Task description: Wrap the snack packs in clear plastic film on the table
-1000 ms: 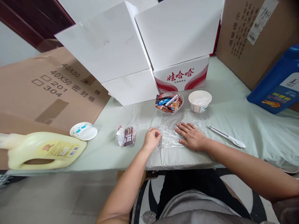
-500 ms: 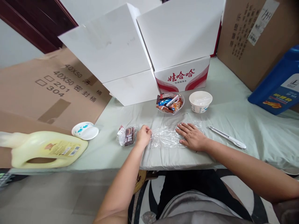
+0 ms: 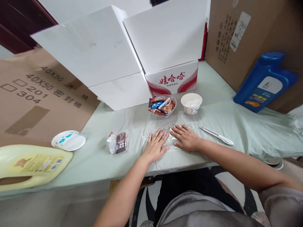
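Observation:
A sheet of clear plastic film lies spread on the green-covered table, partly hidden under both hands. Flat on its left part rests my left hand, fingers spread. My right hand presses on the film's right part, also with fingers apart, close beside the left. To the left sits a clear-wrapped pack with a brown "COCOA" label. A white utility knife lies right of the film. Behind the film stand a clear bowl of wrapped snacks and a white paper bowl with something clear in it.
White cartons stand stacked at the back. Large brown boxes flank them, one at the left and one at the right. A blue jug, a tipped paper bowl and a yellow jug are on the table.
My left hand has opened from a closed pinch at the film's left edge and moved right, flat onto the film. My right hand stays spread on it. The view has shifted right.

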`<state>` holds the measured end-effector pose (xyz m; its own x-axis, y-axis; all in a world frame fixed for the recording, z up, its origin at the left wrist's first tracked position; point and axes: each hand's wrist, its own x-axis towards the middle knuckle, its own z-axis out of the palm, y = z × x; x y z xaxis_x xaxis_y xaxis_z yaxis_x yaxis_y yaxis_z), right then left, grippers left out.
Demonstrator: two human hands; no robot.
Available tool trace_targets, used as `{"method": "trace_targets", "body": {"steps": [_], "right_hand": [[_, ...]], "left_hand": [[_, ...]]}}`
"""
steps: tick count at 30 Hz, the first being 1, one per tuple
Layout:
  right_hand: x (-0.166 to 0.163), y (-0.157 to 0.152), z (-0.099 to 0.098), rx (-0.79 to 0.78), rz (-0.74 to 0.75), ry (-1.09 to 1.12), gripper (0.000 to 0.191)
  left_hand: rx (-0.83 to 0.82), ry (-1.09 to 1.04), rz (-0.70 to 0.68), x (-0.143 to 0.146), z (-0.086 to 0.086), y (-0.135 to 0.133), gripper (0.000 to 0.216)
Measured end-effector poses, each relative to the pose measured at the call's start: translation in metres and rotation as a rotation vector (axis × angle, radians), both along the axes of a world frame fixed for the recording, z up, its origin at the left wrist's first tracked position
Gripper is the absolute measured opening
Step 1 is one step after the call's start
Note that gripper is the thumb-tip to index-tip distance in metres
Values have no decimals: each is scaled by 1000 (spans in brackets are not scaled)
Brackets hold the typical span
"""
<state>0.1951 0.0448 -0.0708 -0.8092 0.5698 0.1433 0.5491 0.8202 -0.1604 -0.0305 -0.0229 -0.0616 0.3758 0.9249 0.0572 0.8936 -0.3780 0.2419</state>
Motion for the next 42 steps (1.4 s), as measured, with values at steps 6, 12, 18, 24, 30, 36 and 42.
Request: {"method": "trace_targets", "body": {"steps": [6, 12, 18, 24, 30, 36, 42], "right_hand": [[37, 12, -4, 7, -122, -45, 80], [79, 7, 16, 67, -189, 6, 86], [87, -27, 29, -51, 151, 97, 39], [98, -46, 18, 19, 87, 193, 27], [99, -52, 24, 11, 33, 288, 25], [97, -47, 24, -89, -199, 307, 24], [93, -38, 16, -98, -445, 244, 26]], "left_hand": [[-11, 23, -1, -3, 0, -1, 58], [121, -114, -6, -4, 9, -4, 50], [246, -206, 25, -13, 24, -27, 34], [88, -226, 27, -46, 6, -61, 16], [98, -342, 90, -55, 1, -66, 16], [152, -296, 211, -46, 9, -51, 15], [70, -64, 340, -40, 23, -19, 15]]}}
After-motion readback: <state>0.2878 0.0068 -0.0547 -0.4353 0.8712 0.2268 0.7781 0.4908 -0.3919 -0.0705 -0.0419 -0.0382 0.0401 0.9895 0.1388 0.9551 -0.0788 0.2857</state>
